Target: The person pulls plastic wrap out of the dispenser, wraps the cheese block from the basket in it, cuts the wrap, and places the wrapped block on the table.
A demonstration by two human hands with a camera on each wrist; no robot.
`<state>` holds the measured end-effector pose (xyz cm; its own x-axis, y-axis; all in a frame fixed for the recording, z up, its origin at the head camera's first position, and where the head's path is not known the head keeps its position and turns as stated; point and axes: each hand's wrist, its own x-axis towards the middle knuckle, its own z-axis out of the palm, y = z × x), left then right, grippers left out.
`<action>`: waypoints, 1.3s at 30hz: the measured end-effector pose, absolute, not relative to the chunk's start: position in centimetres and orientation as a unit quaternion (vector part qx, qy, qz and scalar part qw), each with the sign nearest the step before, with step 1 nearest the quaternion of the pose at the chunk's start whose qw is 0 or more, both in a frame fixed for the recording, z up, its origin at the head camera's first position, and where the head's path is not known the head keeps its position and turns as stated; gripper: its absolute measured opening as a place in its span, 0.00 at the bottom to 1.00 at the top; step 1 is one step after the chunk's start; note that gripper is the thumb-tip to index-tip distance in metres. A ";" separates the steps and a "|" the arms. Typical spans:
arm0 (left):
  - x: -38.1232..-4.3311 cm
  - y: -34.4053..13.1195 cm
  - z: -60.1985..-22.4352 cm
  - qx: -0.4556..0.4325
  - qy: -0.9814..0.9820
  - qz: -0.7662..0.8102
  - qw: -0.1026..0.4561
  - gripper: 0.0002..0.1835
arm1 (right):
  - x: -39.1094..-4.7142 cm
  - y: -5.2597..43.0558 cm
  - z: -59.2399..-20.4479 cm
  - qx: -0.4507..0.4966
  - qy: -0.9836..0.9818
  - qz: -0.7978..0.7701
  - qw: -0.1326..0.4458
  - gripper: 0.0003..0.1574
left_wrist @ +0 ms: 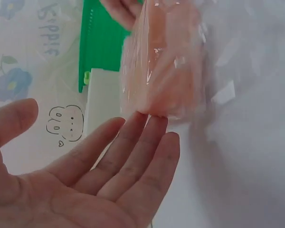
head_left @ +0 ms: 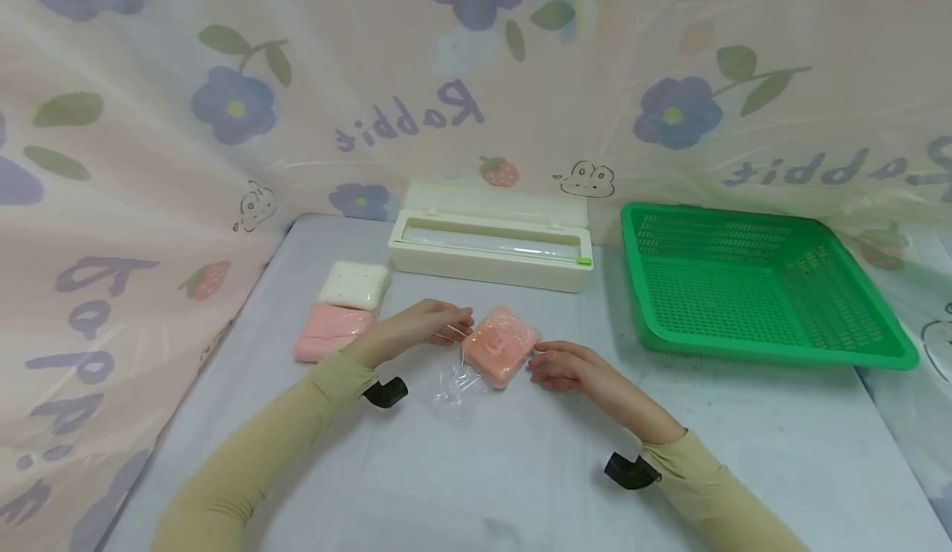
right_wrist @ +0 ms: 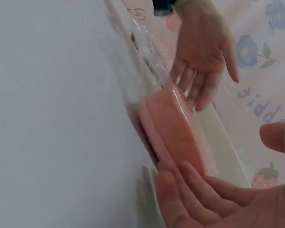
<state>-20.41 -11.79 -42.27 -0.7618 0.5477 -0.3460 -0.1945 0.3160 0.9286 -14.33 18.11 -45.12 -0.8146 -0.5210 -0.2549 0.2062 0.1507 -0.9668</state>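
Observation:
A square salmon-pink block (head_left: 500, 345), soft-looking and rounded at its corners, lies on the table between both hands with clear film over it. A loose crumple of film (head_left: 455, 383) trails from its left side. My left hand (head_left: 427, 323) is at the block's left, fingers extended; in the left wrist view the fingertips (left_wrist: 157, 123) meet its wrapped edge and the thumb stands well apart. On the opposite side, my right hand (right_wrist: 213, 199) has its fingertips against the block's side, thumb raised away.
Behind the block stands a cream cling-film dispenser (head_left: 491, 268) with its lid up and a roll inside. A green plastic basket (head_left: 781, 352) sits at the right. At the left, a white speckled block (head_left: 354, 284) and a pink block (head_left: 330, 326) lie together on the table.

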 end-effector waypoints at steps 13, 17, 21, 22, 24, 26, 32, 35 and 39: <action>-16.9 -11.8 -44.6 0.039 0.643 0.686 0.339 0.22 | -16.6 18.3 -45.2 -0.184 0.754 -0.596 0.206 0.28; -17.0 -11.7 -45.0 0.004 0.656 0.681 0.325 0.19 | -16.1 18.6 -45.1 -0.345 0.838 -0.417 0.064 0.30; -17.7 -11.3 -45.2 0.004 0.656 0.679 0.329 0.20 | -15.4 18.0 -44.7 -0.493 0.843 -0.210 -0.037 0.50; -17.9 -11.2 -45.2 0.003 0.657 0.679 0.328 0.20 | -15.2 17.7 -44.7 -0.524 0.834 -0.167 -0.050 0.54; -18.3 -10.8 -45.3 0.001 0.659 0.678 0.326 0.20 | -14.8 17.0 -44.8 -0.570 0.813 -0.096 -0.069 0.58; -18.8 -10.5 -45.5 -0.007 0.664 0.676 0.321 0.21 | -14.3 16.4 -44.8 -0.597 0.797 -0.042 -0.077 0.58; -19.6 -10.1 -45.7 -0.028 0.679 0.664 0.312 0.20 | -13.3 14.0 -44.9 -0.639 0.757 0.077 -0.113 0.35; -19.8 -9.9 -45.6 -0.025 0.683 0.659 0.314 0.20 | -13.1 13.2 -45.1 -0.650 0.744 0.098 -0.118 0.41; -20.0 -9.9 -45.6 -0.019 0.686 0.655 0.316 0.20 | -13.0 12.8 -45.4 -0.659 0.738 0.084 -0.118 0.37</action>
